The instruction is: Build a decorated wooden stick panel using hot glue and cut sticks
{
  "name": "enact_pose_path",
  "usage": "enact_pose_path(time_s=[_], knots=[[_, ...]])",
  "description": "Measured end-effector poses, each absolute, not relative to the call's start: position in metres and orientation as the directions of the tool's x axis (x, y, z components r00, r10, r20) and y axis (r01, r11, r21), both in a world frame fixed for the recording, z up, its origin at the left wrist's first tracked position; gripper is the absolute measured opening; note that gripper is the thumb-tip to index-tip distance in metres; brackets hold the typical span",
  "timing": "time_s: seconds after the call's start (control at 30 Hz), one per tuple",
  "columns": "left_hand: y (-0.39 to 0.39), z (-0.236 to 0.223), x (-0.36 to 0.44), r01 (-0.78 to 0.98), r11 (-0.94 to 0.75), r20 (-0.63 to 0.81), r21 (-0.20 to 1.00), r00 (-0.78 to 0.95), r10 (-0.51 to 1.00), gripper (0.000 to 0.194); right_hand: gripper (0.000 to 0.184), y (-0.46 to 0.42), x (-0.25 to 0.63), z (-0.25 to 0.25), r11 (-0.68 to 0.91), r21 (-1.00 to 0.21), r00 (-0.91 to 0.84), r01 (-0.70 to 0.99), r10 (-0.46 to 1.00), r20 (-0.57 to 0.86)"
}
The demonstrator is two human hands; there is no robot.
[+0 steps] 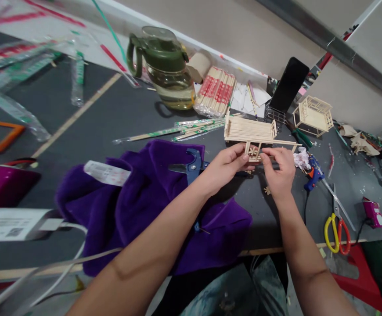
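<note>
A miniature made of thin wooden sticks, with a slatted top (250,128) and small railing-like pieces along its near side, is between my hands over the dark table. My left hand (227,164) pinches its near-left edge between thumb and fingers. At the near-right edge, my right hand (279,169) has thumb and fingers closed on the same stick miniature, partly hiding it. A small star-shaped wooden piece (267,190) lies just below, beside my right wrist. Near my left forearm, a blue-handled cutter (193,166) rests on a purple cloth (145,197).
A green-lidded water jug (169,70) and bundled chopsticks (215,90) stand behind. A propped phone (290,83), a small stick-built chair-like model (313,116), a blue glue gun (315,173) and yellow-and-red scissors (337,232) are right. A white cable (75,259) crosses the near left edge.
</note>
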State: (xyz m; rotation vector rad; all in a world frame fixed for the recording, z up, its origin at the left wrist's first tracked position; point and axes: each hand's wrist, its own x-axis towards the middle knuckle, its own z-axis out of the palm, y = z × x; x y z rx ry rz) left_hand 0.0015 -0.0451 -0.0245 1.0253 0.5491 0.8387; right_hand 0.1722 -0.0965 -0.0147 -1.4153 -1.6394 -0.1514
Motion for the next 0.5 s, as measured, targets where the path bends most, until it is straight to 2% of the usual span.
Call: enact_pose_path(time_s=[0.23, 0.5], knots=[[-0.046, -0.0257, 0.0012, -0.324, 0.263, -0.02, 0.909, 0.596, 0.803, 0.059, 0.018, -0.096, 0.1718, -0.0111, 0.323, -0.431, 0.076, 0.843, 0.722, 0.688], [-0.0466, -0.0249, 0.0004, -0.323, 0.259, -0.02, 0.91, 0.591, 0.807, 0.052, 0.02, -0.0937, 0.1743, -0.0131, 0.272, -0.461, 0.142, 0.845, 0.717, 0.682]])
